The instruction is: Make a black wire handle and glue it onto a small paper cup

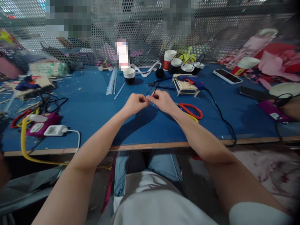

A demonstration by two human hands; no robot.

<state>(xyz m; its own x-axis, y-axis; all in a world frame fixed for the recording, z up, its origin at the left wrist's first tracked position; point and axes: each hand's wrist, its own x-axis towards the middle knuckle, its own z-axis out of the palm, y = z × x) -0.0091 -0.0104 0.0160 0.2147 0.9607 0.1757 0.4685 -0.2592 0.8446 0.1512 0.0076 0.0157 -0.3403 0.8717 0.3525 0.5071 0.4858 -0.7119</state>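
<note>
Left hand: I am holding my left hand above the blue felt-covered table, fingers pinched together on the near end of a thin black strip.
Right hand: I am keeping my right hand just beside the left, knuckles almost touching, fingers likewise pinched on the same thin black strip.
Thin black strip: it is rising from between my fingertips and slanting away from me, over the table's middle; its material is too fine to tell.
Red-handled scissors: the red-handled scissors are lying flat on the table just behind my right wrist, a yellow piece showing beneath them.
Small wooden stick frame: the small wooden stick frame is standing beyond my right hand, with a blue glue gun resting across it and its black cord trailing to the table's edge.
Black paper cup: the black paper cup with a white rim is standing well beyond my hands.
White power adapter: the white power adapter is lying near the table's left front edge.
</note>
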